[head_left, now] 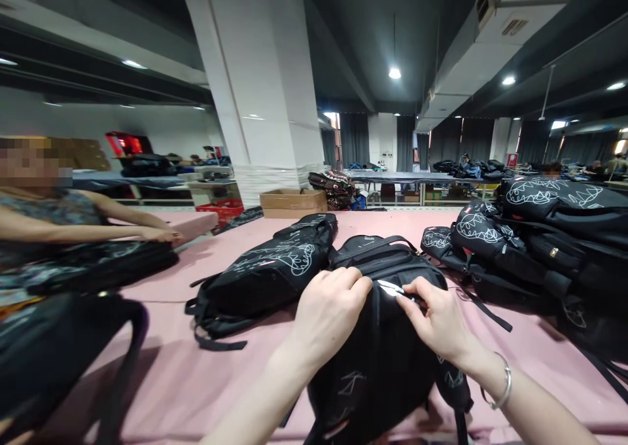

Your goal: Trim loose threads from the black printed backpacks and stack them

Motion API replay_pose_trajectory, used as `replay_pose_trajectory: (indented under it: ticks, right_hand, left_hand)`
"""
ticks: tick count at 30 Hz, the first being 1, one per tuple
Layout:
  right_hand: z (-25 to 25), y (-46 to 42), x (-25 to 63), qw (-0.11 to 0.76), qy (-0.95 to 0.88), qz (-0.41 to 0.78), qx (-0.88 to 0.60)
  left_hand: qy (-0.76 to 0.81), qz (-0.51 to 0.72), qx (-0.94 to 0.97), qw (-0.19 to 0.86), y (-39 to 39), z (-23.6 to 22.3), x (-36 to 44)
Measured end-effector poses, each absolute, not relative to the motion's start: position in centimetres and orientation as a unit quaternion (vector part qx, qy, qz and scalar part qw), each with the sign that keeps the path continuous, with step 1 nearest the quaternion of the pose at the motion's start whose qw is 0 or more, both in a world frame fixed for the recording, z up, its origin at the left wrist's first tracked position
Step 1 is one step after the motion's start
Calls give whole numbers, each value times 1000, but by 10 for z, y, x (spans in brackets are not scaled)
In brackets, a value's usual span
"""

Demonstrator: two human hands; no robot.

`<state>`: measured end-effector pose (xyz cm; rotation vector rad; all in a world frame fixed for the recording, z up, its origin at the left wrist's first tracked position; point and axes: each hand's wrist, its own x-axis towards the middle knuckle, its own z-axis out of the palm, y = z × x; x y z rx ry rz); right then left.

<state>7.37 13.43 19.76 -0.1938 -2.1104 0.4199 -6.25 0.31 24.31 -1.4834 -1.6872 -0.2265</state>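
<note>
A black backpack with white line drawings lies in front of me on the pink-covered table. My left hand is closed on its upper part, fingers curled over the fabric; whether they pinch a strap, seam or thread is hidden. Between the thumb and fingers of my right hand is a pair of small silvery thread snips. Their blades point left toward my left fingers, just above the bag's fabric. A silver bangle circles my right wrist.
Another black backpack lies to the left, and a pile of patterned backpacks stands at right. A co-worker at far left handles a dark bag. An open cardboard box stands beyond the table, near a white pillar.
</note>
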Motion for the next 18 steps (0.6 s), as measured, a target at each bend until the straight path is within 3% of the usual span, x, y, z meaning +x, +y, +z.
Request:
replay_pose_trajectory:
  ticks: [6, 12, 15, 18]
  right_hand:
    - [198, 133, 69, 445, -877, 163, -85]
    - [203, 131, 66, 437, -884, 140, -84]
    - [205, 131, 68, 442, -881, 151, -79]
    - [203, 129, 73, 458, -862, 207, -68]
  left_hand:
    - [-628, -184, -581, 485, 7, 231, -70]
    - [-609, -202, -590, 490, 9, 230, -66]
    - [-603, -252, -596, 467, 6, 229, -66]
    - [-626, -390, -552, 390, -6, 219, -82]
